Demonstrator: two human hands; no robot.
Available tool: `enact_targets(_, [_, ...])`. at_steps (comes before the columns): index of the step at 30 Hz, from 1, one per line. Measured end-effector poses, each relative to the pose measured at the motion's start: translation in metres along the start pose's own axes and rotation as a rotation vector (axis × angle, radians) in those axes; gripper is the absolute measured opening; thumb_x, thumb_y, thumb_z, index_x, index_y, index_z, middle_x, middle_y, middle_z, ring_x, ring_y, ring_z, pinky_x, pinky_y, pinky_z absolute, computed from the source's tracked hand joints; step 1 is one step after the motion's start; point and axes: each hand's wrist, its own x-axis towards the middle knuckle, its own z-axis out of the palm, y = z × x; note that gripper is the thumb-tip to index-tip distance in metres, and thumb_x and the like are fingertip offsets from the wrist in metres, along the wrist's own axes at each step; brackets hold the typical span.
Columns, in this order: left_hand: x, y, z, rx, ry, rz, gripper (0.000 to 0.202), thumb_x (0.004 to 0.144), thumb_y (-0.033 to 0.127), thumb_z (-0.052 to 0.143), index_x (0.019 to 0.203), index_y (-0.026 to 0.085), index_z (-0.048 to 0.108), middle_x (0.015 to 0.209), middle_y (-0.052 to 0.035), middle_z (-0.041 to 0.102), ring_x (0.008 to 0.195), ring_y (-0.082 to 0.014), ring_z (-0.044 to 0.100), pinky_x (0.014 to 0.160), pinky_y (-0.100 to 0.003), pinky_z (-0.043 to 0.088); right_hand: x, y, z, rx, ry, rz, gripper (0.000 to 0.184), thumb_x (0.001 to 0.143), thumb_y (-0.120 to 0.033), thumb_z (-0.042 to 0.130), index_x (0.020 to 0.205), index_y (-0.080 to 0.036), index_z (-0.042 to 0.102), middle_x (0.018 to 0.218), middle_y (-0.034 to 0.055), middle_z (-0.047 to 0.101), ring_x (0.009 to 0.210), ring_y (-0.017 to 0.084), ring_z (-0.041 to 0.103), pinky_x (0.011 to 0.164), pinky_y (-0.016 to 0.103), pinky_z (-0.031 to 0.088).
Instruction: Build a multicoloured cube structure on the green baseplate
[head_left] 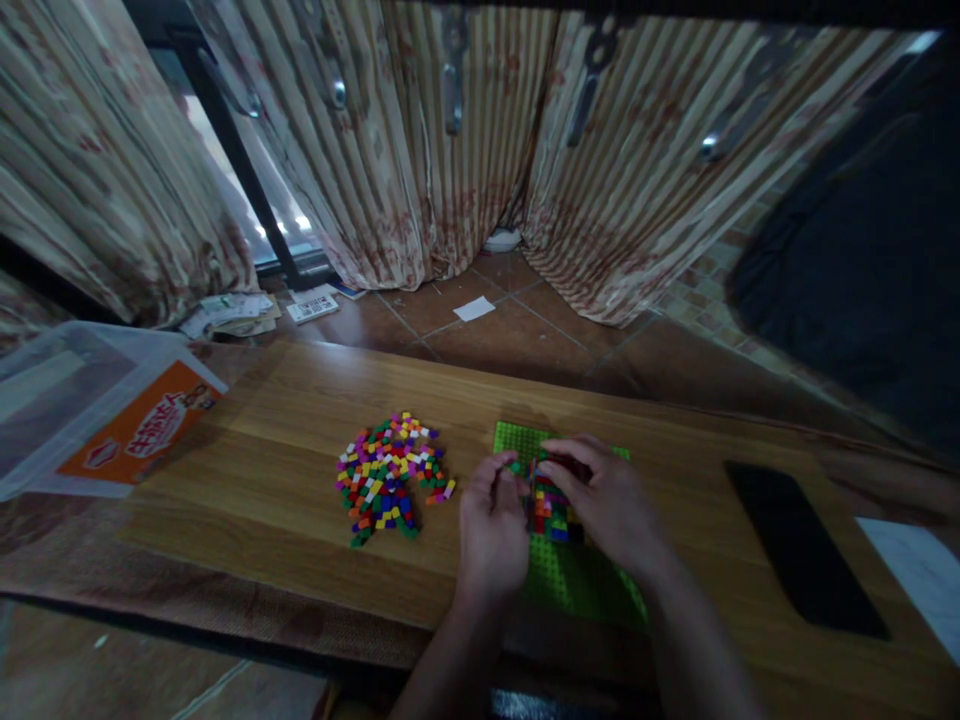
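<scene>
- Green baseplate lies flat near the front edge of the wooden worktop, a little right of its middle. A small stack of coloured bricks rises from the plate's middle.
- The step in hand looks like seating bricks on that stack, with both hands meeting over it.
- The right hand covers the stack's top and right side, its fingers curled down around it in a hold.
- The left hand is at the stack's left side, thumb and forefinger drawn narrow. I cannot tell whether a brick sits between them.
- A further brick would call for a reach left to the pile, a fine pinch on one small piece, and a square press onto the studs while the other hand steadies the stack.
- The pile lies loose and many-coloured at the worktop's middle, just left of the plate and apart from it.
- A dark phone lies flat toward the right edge, well clear of the hands, and a white sheet sits at the front right corner.
- A clear box with an orange label overlaps the left edge.
- Nothing stands between the hands and the pile, but the hands hide much of the stack.
</scene>
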Motion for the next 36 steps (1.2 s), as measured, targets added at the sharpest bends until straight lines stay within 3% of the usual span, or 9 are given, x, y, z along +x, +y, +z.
enact_targets(3, [-0.002, 0.01, -0.002, -0.082, -0.018, -0.045, 0.024, 0.086, 0.032, 0.057, 0.103, 0.015, 0.059, 0.068, 0.002, 0.06, 0.05, -0.0071, 0.047, 0.049, -0.018, 0.039, -0.004, -0.003, -0.006, 0.101, 0.143, -0.021, 0.02, 0.088, -0.035, 0.06, 0.1, -0.025, 0.073, 0.105, 0.0046, 0.071, 0.097, 0.021, 0.065, 0.085, 0.036, 0.05])
enact_targets(6, [-0.006, 0.02, -0.003, -0.148, -0.065, -0.001, 0.021, 0.086, 0.033, 0.059, 0.099, 0.017, 0.055, 0.074, 0.0004, 0.065, 0.054, -0.0071, 0.051, 0.054, -0.019, 0.043, -0.008, -0.014, -0.012, 0.19, 0.222, -0.062, 0.018, 0.089, -0.035, 0.06, 0.093, -0.026, 0.074, 0.097, 0.0032, 0.072, 0.092, 0.02, 0.066, 0.081, 0.034, 0.051])
enact_targets(12, [-0.012, 0.032, -0.003, -0.189, -0.206, 0.108, 0.014, 0.086, 0.031, 0.061, 0.09, 0.017, 0.057, 0.073, 0.0013, 0.063, 0.061, -0.0082, 0.055, 0.059, -0.019, 0.045, -0.016, -0.032, -0.012, 0.39, 0.059, -0.023, 0.016, 0.085, -0.036, 0.067, 0.095, -0.026, 0.074, 0.089, 0.0012, 0.072, 0.081, 0.016, 0.066, 0.071, 0.028, 0.051])
enact_targets(18, [-0.014, 0.032, -0.005, -0.131, -0.239, 0.218, 0.015, 0.086, 0.031, 0.063, 0.085, 0.017, 0.059, 0.072, 0.0012, 0.058, 0.065, -0.0097, 0.053, 0.062, -0.02, 0.044, -0.019, -0.036, -0.011, 0.528, 0.037, -0.015, 0.008, 0.082, -0.031, 0.07, 0.086, -0.026, 0.075, 0.078, -0.0006, 0.069, 0.072, 0.014, 0.063, 0.064, 0.025, 0.051])
enact_targets(27, [-0.016, 0.036, -0.007, -0.175, -0.327, 0.144, 0.016, 0.086, 0.033, 0.062, 0.086, 0.018, 0.059, 0.067, 0.0014, 0.058, 0.062, -0.01, 0.052, 0.062, -0.021, 0.044, -0.02, -0.034, -0.013, 0.643, 0.0, 0.043, 0.011, 0.079, -0.036, 0.073, 0.08, -0.026, 0.077, 0.073, 0.0005, 0.071, 0.065, 0.014, 0.065, 0.061, 0.027, 0.055])
enact_targets(30, [-0.012, 0.033, -0.008, -0.158, -0.296, 0.119, 0.015, 0.085, 0.033, 0.061, 0.086, 0.017, 0.059, 0.068, 0.0012, 0.059, 0.063, -0.0104, 0.054, 0.064, -0.021, 0.046, -0.019, -0.02, -0.016, 0.605, 0.103, 0.069, 0.014, 0.076, -0.038, 0.076, 0.08, -0.025, 0.077, 0.078, 0.0021, 0.074, 0.07, 0.017, 0.067, 0.065, 0.03, 0.056])
enact_targets(33, [-0.004, 0.026, -0.012, -0.015, -0.185, 0.089, 0.012, 0.085, 0.03, 0.058, 0.087, 0.018, 0.058, 0.072, 0.0004, 0.06, 0.067, -0.0122, 0.057, 0.065, -0.023, 0.047, -0.016, -0.001, -0.022, 0.408, 0.238, 0.1, 0.018, 0.076, -0.04, 0.075, 0.083, -0.024, 0.078, 0.087, 0.0044, 0.075, 0.077, 0.02, 0.068, 0.071, 0.034, 0.055])
enact_targets(36, [0.004, 0.023, -0.021, 0.4, -0.126, 0.128, 0.009, 0.087, 0.024, 0.052, 0.088, 0.019, 0.059, 0.078, -0.0024, 0.064, 0.073, -0.0153, 0.062, 0.067, -0.025, 0.045, -0.016, 0.013, -0.024, 0.254, 0.238, 0.104, 0.023, 0.079, -0.043, 0.071, 0.089, -0.022, 0.077, 0.092, 0.0061, 0.074, 0.079, 0.02, 0.067, 0.072, 0.035, 0.054])
